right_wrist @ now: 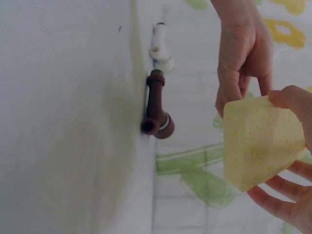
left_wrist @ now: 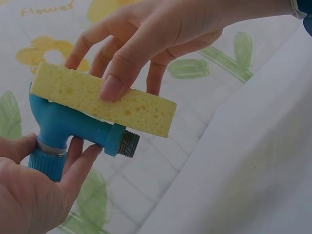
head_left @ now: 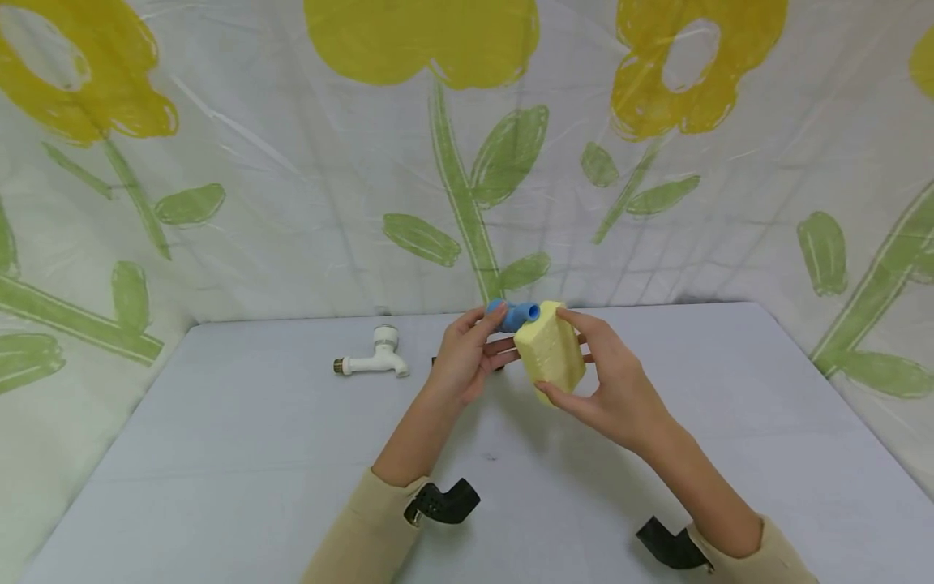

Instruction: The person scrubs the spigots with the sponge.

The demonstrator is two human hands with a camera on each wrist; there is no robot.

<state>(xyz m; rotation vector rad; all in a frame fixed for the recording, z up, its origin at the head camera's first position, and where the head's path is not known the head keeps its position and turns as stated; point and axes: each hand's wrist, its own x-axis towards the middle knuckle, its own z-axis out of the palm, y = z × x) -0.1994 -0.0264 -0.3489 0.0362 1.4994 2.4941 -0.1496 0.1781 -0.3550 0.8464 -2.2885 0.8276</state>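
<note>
My left hand [head_left: 461, 363] grips a blue plastic tap [left_wrist: 80, 124] by its ribbed knob, up above the table. A threaded metal end [left_wrist: 129, 144] sticks out of the tap's body. With thumb and fingers, my right hand [head_left: 620, 388] holds a thick yellow sponge [head_left: 558, 350] by its edges. In the left wrist view the sponge's long side lies along the tap's body, and its pores show. From the right wrist the sponge [right_wrist: 263, 141] hides the tap, while the left hand [right_wrist: 246, 58] reaches down behind it.
On the table [head_left: 241, 438] a white tap [head_left: 375, 355] lies near the back edge. A dark brown tap [right_wrist: 156, 105] lies beside it, mostly hidden by the left hand in the head view. Behind stands a white sheet [head_left: 292, 203] printed with yellow flowers.
</note>
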